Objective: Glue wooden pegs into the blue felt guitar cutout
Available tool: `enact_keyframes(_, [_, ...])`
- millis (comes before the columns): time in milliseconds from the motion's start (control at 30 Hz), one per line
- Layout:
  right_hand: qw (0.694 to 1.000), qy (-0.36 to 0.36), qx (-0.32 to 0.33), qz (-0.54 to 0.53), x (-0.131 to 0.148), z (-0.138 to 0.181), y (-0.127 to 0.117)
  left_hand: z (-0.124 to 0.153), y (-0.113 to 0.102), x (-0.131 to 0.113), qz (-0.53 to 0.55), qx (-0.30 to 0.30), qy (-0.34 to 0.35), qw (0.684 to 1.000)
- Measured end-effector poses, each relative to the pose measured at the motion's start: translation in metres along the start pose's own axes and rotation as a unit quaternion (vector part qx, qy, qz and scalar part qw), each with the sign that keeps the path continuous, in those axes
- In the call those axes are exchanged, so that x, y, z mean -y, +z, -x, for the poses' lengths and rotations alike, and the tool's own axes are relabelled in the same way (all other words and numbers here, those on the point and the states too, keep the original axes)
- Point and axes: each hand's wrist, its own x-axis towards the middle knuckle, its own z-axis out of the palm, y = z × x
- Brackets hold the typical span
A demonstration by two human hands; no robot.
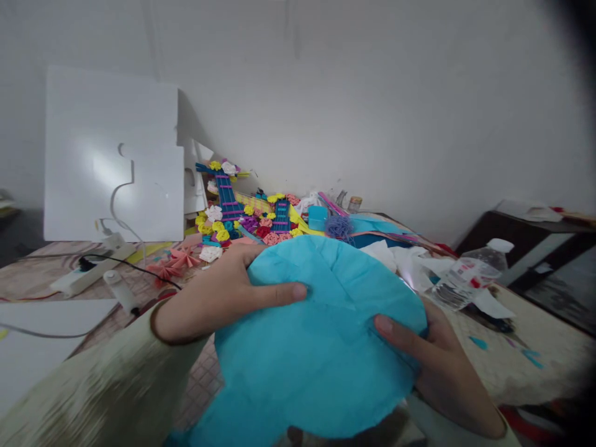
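A large round piece of turquoise paper point(307, 347) fills the lower middle of the head view, held up in front of me. My left hand point(218, 298) grips its upper left edge, thumb lying across the paper's face. My right hand point(433, 366) holds the right edge from behind, with the thumb pressed on the front. Both sleeves are pale cream.
Behind the paper lies a heap of coloured paper flowers and strips point(251, 214). White foam boards point(114, 161) lean on the wall at left, beside a power strip point(93, 267) and a glue tube point(120, 289). A plastic water bottle point(470, 273) lies at right, near a dark cabinet point(526, 248).
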Motion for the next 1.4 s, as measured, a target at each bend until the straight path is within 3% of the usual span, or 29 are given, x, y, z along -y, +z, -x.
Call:
enact_keyframes(100, [0.999, -0.016, 0.039, 0.025, 0.000, 0.004, 0.001, -0.002, -0.002, -0.004, 0.057, 0.127, 0.012, 0.990])
enact_keyframes(167, [0.998, -0.024, 0.048, 0.036, 0.001, 0.005, 0.003, -0.003, -0.003, -0.005, 0.085, 0.170, 0.014, 0.982])
enact_keyframes(267, [0.999, -0.018, 0.034, 0.029, 0.003, 0.005, 0.006, -0.002, -0.004, -0.005, 0.064, 0.159, 0.031, 0.985])
enact_keyframes(400, [0.999, -0.009, 0.034, 0.019, 0.002, 0.003, 0.006, 0.000, -0.003, -0.003, -0.031, 0.058, 0.080, 0.995])
enact_keyframes(467, [0.999, -0.014, 0.034, 0.018, 0.001, 0.002, 0.005, 0.001, -0.002, -0.004, -0.044, 0.035, 0.100, 0.993])
enact_keyframes(700, [0.999, 0.014, 0.032, 0.014, -0.005, 0.001, 0.007, 0.002, -0.003, -0.012, -0.016, 0.110, 0.037, 0.993])
enact_keyframes(867, [0.999, 0.011, 0.033, 0.017, -0.006, 0.002, 0.006, 0.002, -0.003, -0.009, 0.032, 0.135, 0.049, 0.989])
enact_keyframes(1400, [0.999, -0.037, 0.026, 0.017, -0.006, 0.004, 0.009, 0.006, -0.001, -0.007, -0.008, 0.105, 0.082, 0.991])
